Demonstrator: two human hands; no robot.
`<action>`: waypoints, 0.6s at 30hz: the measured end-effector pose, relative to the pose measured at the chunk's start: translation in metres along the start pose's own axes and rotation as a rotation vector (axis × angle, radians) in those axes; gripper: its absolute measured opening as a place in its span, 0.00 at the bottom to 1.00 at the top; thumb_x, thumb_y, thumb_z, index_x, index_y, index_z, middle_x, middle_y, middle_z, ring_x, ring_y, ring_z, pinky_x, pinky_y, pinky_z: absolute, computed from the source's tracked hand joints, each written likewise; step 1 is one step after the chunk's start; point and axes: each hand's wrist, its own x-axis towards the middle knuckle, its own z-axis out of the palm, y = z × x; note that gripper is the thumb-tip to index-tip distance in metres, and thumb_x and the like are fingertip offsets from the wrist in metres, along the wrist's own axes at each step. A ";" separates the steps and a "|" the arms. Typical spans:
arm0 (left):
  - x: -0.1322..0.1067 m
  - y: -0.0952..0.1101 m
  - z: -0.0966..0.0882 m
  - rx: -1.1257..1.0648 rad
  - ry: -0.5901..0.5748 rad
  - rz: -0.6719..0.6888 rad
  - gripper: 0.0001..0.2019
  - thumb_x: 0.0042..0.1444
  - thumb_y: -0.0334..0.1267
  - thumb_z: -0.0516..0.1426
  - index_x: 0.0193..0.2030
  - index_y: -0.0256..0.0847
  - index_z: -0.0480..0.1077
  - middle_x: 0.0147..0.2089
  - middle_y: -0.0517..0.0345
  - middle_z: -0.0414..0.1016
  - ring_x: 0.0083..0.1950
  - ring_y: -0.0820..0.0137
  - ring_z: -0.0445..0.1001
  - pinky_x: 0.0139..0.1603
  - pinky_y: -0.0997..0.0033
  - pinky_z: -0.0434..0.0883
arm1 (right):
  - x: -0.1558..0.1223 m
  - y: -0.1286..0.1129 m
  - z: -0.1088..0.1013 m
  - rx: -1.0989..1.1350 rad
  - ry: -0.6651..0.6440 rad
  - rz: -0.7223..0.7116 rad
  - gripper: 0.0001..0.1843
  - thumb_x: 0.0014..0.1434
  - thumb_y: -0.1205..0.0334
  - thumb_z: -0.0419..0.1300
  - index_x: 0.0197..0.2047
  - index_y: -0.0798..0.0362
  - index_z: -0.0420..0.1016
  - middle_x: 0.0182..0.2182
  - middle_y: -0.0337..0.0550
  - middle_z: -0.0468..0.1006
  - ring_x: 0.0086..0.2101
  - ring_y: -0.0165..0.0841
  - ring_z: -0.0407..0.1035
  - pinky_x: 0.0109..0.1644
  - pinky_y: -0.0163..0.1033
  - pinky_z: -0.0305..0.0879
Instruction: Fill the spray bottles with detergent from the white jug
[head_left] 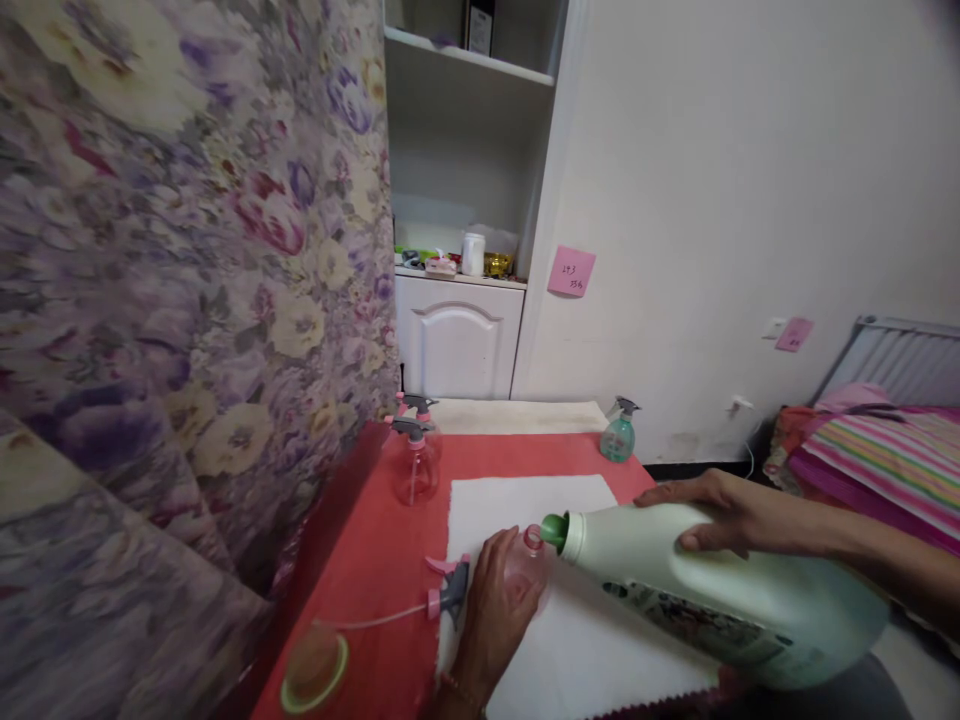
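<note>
My left hand [499, 600] is wrapped round a clear pink spray bottle [525, 565] whose top is off. My right hand [720, 515] grips a large pale green detergent bottle [675, 570] from above, holding it tilted on its side. Its green spout [555, 531] is right at the mouth of the pink bottle; I cannot make out any liquid stream. Left of my left hand lies a grey and pink spray head [450, 590] with its thin tube stretching left. A round cap with a green rim [315, 675] rests near the table's front left.
Two pink spray bottles with heads, the nearer one [418, 475] in front, stand at the back left of the red-covered table [375, 580]. A green spray bottle [619, 438] stands at the back right. White cloth [585, 650] lies underneath. A floral curtain [187, 300] borders the left side.
</note>
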 end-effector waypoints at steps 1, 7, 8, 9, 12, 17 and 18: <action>0.000 0.000 0.000 -0.002 -0.004 -0.003 0.25 0.54 0.36 0.58 0.60 0.43 0.63 0.60 0.46 0.70 0.62 0.57 0.69 0.64 0.51 0.66 | 0.000 -0.002 -0.001 0.008 -0.020 0.023 0.31 0.58 0.47 0.62 0.62 0.46 0.69 0.33 0.43 0.78 0.24 0.29 0.66 0.22 0.31 0.61; -0.001 -0.002 0.001 -0.019 -0.010 0.005 0.26 0.55 0.36 0.58 0.61 0.42 0.62 0.61 0.43 0.68 0.63 0.55 0.67 0.65 0.48 0.65 | 0.004 -0.011 -0.004 0.089 -0.085 0.028 0.28 0.60 0.50 0.62 0.62 0.45 0.68 0.33 0.41 0.76 0.25 0.27 0.63 0.22 0.29 0.58; -0.001 -0.003 0.002 -0.025 -0.007 0.013 0.26 0.55 0.36 0.58 0.61 0.42 0.62 0.61 0.42 0.68 0.63 0.55 0.67 0.65 0.47 0.64 | 0.004 -0.012 -0.005 0.091 -0.086 0.022 0.28 0.60 0.50 0.62 0.62 0.45 0.68 0.33 0.41 0.75 0.24 0.26 0.63 0.22 0.29 0.58; -0.001 -0.003 0.002 -0.030 -0.003 0.018 0.26 0.55 0.37 0.58 0.61 0.42 0.62 0.62 0.42 0.68 0.64 0.54 0.67 0.66 0.47 0.64 | 0.005 -0.013 -0.006 0.092 -0.088 0.019 0.28 0.59 0.50 0.62 0.61 0.45 0.69 0.33 0.41 0.75 0.24 0.26 0.63 0.22 0.28 0.59; 0.002 -0.001 0.000 -0.053 0.003 0.034 0.26 0.55 0.37 0.58 0.61 0.43 0.63 0.61 0.44 0.69 0.64 0.55 0.67 0.66 0.47 0.64 | 0.007 -0.013 -0.008 0.099 -0.093 0.028 0.29 0.58 0.49 0.62 0.61 0.46 0.69 0.33 0.41 0.74 0.25 0.27 0.64 0.21 0.27 0.60; 0.017 0.010 -0.006 -0.139 0.024 0.059 0.20 0.56 0.37 0.59 0.56 0.44 0.68 0.57 0.48 0.74 0.60 0.58 0.71 0.63 0.49 0.68 | 0.011 -0.017 -0.011 0.082 -0.110 0.027 0.29 0.58 0.50 0.62 0.61 0.49 0.69 0.32 0.42 0.73 0.24 0.28 0.65 0.20 0.28 0.60; 0.020 0.013 -0.007 -0.163 0.027 0.059 0.18 0.55 0.38 0.59 0.54 0.44 0.70 0.55 0.49 0.75 0.58 0.59 0.73 0.61 0.51 0.69 | 0.011 -0.019 -0.012 0.081 -0.119 0.025 0.29 0.58 0.50 0.62 0.61 0.50 0.70 0.32 0.43 0.74 0.25 0.28 0.66 0.20 0.29 0.60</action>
